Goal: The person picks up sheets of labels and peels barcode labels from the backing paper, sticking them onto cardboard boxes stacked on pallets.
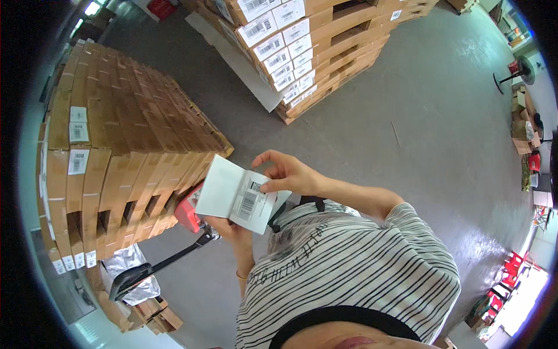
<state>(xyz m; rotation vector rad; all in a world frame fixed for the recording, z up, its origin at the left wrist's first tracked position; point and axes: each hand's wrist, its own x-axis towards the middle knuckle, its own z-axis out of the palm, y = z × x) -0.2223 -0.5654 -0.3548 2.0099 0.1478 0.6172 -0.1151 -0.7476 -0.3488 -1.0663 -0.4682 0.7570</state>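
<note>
In front of my chest I hold white label sheets (pixel 248 205) joined at a fold. The left panel is blank, and the right one bears a printed barcode. My left hand (pixel 231 228) grips the sheets from below; most of its fingers are hidden behind them. Over the right panel, my right hand (pixel 286 174) rests its thumb on the label's upper edge. Its index finger is bent and stands apart from the thumb, with the other fingers curled.
Stacked cardboard cartons (pixel 131 136) stand at left beside a red pallet jack (pixel 189 210) with a black handle (pixel 174 262). Another labelled carton stack (pixel 325 43) stands ahead on a pallet. A black fan (pixel 519 71) and red chairs (pixel 512 269) line the far right.
</note>
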